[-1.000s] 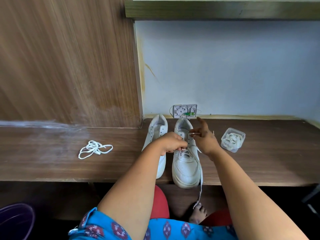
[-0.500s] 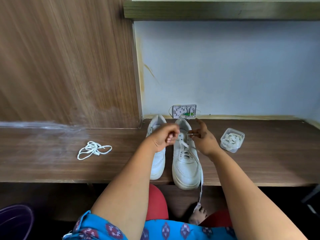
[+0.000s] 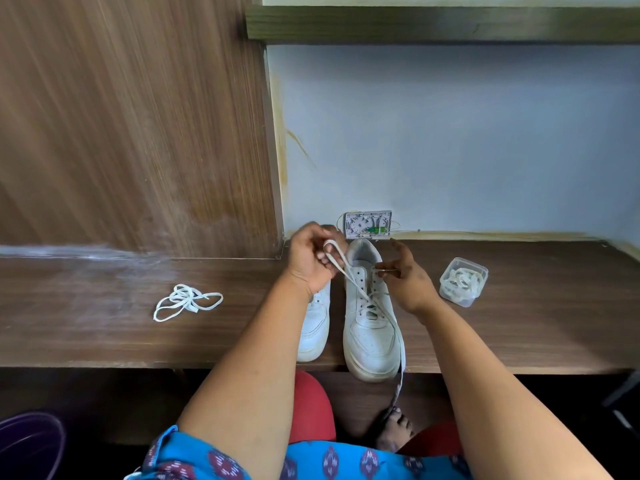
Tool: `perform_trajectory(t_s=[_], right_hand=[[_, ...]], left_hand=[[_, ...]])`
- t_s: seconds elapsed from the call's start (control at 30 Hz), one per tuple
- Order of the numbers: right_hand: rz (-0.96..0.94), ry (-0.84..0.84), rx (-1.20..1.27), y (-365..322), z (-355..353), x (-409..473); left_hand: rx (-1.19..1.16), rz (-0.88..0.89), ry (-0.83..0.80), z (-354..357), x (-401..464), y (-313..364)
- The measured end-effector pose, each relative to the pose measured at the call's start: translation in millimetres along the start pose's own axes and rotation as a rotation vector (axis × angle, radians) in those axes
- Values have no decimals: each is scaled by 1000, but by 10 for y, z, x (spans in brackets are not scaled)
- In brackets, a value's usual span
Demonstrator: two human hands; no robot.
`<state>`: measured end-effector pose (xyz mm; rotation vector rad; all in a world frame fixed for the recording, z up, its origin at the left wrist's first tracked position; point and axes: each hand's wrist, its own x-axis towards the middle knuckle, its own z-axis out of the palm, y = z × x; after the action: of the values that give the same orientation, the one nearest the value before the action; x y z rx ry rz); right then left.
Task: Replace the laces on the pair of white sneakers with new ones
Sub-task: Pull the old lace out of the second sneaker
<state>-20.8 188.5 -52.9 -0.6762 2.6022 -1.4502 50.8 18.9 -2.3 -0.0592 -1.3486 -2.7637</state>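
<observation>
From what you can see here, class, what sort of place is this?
Probably a room in a home: a built-in wooden desk against a painted wall, a shelf above and a small wall-mounted cable box.

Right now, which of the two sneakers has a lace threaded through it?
The right sneaker: a lace crosses its eyelets. The left sneaker beside it shows none.

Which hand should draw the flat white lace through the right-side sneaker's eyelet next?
Left hand: it probably should, already gripping the flat white lace looped above the white sneaker. Right hand pinches at the eyelets.
</observation>
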Motion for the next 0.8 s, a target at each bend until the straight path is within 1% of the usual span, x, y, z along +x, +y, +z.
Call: perform_trajectory(t_s=[0.03,0.07,0.1,0.13,0.17,0.2,0.27,0.3,0.33,0.37,0.4,0.43,0.5,0.53,0.57,0.6,0.63,0.67,0.7,0.73,0.77,0.8], right_hand=[[4,-2,-1,-1,-4,2],[8,-4,-1,-1,-7,2],[8,-3,-1,-9,-11,-1],[10,1,-3,-19,-16,-2],[15,5,-6,-28,-18,-2],[21,10,-11,-30,-15,-1],[25,19,-25,-26,-4,-3],[26,21,-30,-33,-4,-9],[32,18,-33,-41,-10,-15],[43,12,-48,-49,-17,-20],[53,9,-75,-49,-23,-24],[72,16,-115,-52,-33,-30],[115,61,-183,-64,-66,-45],[127,74,-212,-79,-100,-54],[123,63,-244,-90,-139,-59],[119,17,-287,-95,-181,-60],[124,-56,-340,-104,-217,-65],[138,-140,-389,-115,-238,-73],[164,-230,-433,-125,-241,-86],[187,-310,-466,-129,-235,-99],[196,-372,-491,-121,-214,-111],[192,-404,-504,-124,-201,-123]], left_hand=[[145,23,119,3,6,14],[449,13,250,-25,14,-15],[855,-14,344,-45,4,-62],[1234,-94,335,-79,11,-131],[1502,-205,245,-103,20,-201],[1645,-299,139,-122,43,-260],[1713,-367,-24,-138,74,-313],[1693,-376,-81,-135,74,-323],[1612,-376,-119,-120,59,-333],[1464,-356,-127,-101,37,-338],[1230,-311,-96,-71,4,-328],[930,-242,-20,-53,-5,-285],[313,-68,180,-25,13,-112],[51,25,268,-24,32,-16],[-81,107,383,-37,68,42],[-56,164,517,-77,106,61],[161,188,661,-130,130,47],[560,149,754,-185,116,7],[1034,41,796,-229,81,-51],[1403,-64,770,-256,55,-116],[1608,-147,735,-250,28,-148],[1672,-167,703,-232,5,-161]])
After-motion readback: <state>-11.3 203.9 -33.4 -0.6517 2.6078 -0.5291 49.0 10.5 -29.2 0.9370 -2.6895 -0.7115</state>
